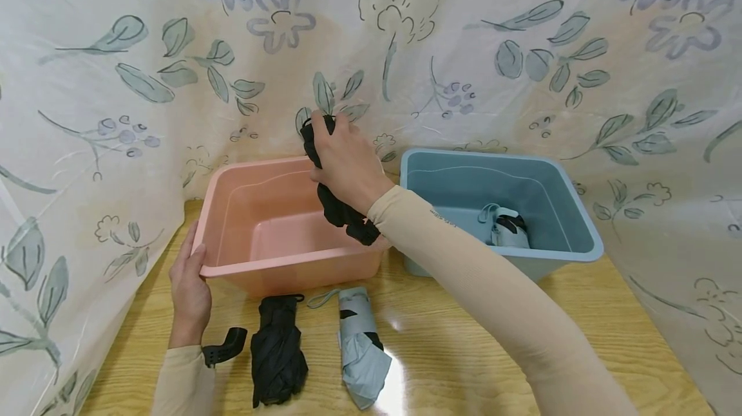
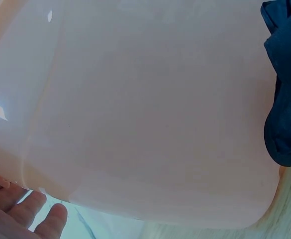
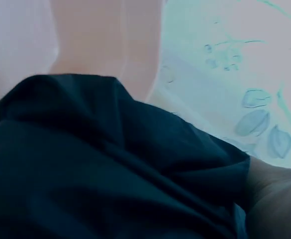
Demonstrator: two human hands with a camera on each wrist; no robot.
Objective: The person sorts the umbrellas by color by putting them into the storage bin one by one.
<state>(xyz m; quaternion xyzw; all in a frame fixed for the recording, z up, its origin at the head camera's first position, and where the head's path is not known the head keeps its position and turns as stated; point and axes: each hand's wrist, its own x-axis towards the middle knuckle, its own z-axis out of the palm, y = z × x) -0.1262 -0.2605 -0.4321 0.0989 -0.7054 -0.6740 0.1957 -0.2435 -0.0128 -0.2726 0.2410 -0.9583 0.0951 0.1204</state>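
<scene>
My right hand [image 1: 353, 165] grips a folded black umbrella [image 1: 339, 207] over the right part of a pink bin [image 1: 237, 268]. The umbrella slants, its loose canopy hanging below the fingers. In the right wrist view the dark canopy [image 3: 100, 159] fills the lower part and hides most of the hand. My left hand [image 1: 191, 287] holds the bin's left rim, thumb on top and fingers against the outside; several of its fingertips [image 2: 54, 219] show in the left wrist view. In front of the bin lie another black umbrella [image 1: 278, 351] and a light blue umbrella [image 1: 362, 348] with black patches.
To the right stands a blue bin [image 1: 580, 256] with a folded light blue and black umbrella [image 1: 510, 229] inside. Both bins stand on a wood-grain table [image 1: 464, 351]. A floral sheet [image 1: 324, 36] hangs behind and at the sides. A black mount [image 1: 226, 346] sits at the left wrist.
</scene>
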